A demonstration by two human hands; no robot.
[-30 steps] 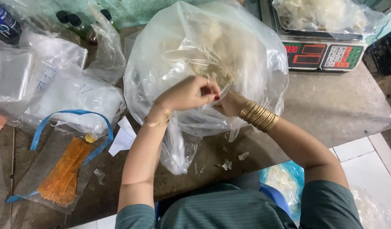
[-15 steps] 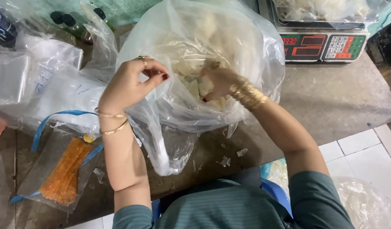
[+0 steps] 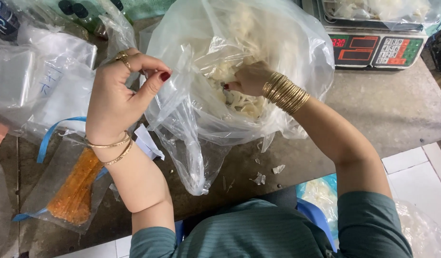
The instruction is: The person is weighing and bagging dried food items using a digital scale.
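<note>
A large clear plastic bag (image 3: 278, 62) stands open on the grey worktop (image 3: 383, 110), part-filled with pale, off-white shreds (image 3: 247, 102). The left hand (image 3: 118, 95) pinches the bag's rim between thumb and forefinger — thin gold bangles at its wrist. The right hand (image 3: 247, 79) is down inside the bag, fingers among the shreds, a stack of gold bangles (image 3: 285, 92) at the wrist. Left of the bag lies a flat clear pouch of orange strands with a blue edge (image 3: 72, 191). Behind the bag sits a digital weighing scale (image 3: 378, 48) — its tray carries more pale shreds. A few white scraps (image 3: 278, 168) lie on the worktop.
</note>
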